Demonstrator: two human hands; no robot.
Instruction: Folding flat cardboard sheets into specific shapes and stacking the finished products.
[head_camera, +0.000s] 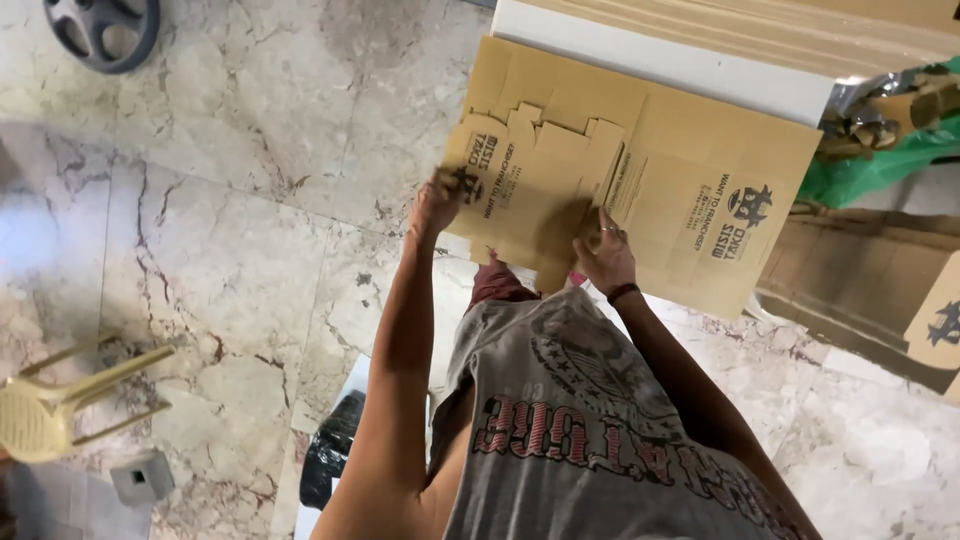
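Note:
I hold a flat, unfolded brown cardboard box blank (535, 185) with cut flaps and dark print. My left hand (436, 205) grips its left edge. My right hand (604, 256), with a dark band on the wrist, grips its lower right part, fingers curled over the edge. The blank lies over a larger flat cardboard sheet (715, 205) of the same kind, which rests on the marble floor (230, 230). My grey printed shirt (590, 430) fills the bottom of the view.
A white board (660, 60) and stacked cardboard lie beyond the sheet. A green plastic bag (870, 170) and more cardboard boxes (860, 290) are at right. At left stand a yellow stool (50, 410), a dark wheel (100, 30), a grey block (140, 478) and a black bag (330, 460).

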